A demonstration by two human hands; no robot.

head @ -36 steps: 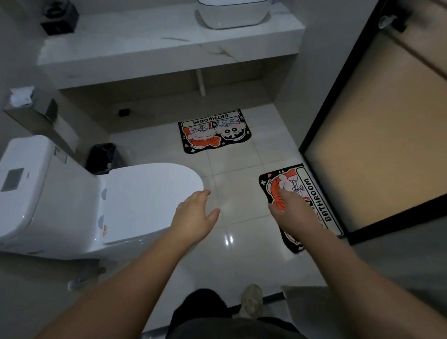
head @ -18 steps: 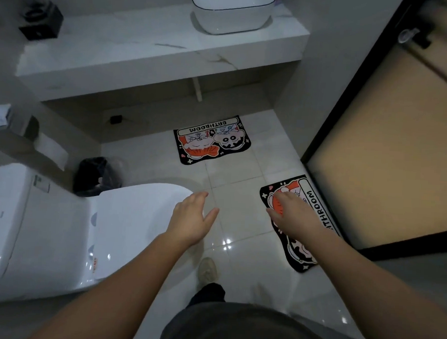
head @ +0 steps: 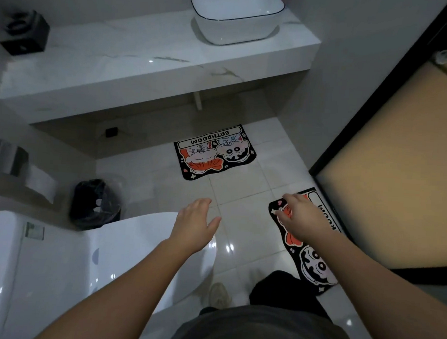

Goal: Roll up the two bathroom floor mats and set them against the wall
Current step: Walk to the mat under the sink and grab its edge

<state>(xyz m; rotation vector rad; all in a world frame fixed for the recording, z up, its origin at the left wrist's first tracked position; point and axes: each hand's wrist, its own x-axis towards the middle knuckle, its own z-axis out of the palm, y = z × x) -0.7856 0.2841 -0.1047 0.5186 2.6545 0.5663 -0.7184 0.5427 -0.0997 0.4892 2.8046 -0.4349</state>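
Two black cartoon mats marked BATHROOM lie flat on the white tile floor. The far mat (head: 215, 151) sits under the vanity counter. The near mat (head: 313, 263) lies along the door at the right, partly covered by my right arm and my dark trouser leg. My right hand (head: 305, 216) hovers over its far end with fingers loosely curled and nothing in them. My left hand (head: 195, 223) is held out, fingers spread, over the floor beside the toilet lid.
A white toilet (head: 59, 264) fills the lower left. A black bin (head: 95, 204) stands beside it. A marble counter (head: 150, 63) with a white basin (head: 236, 16) spans the back. The amber glass door (head: 396, 177) closes the right side. A paper holder (head: 10, 157) sticks out at left.
I have stepped further into the room, so the view moved forward and both mats sit lower and closer. My right hand has stayed over the near mat's far end; my left stayed spread.
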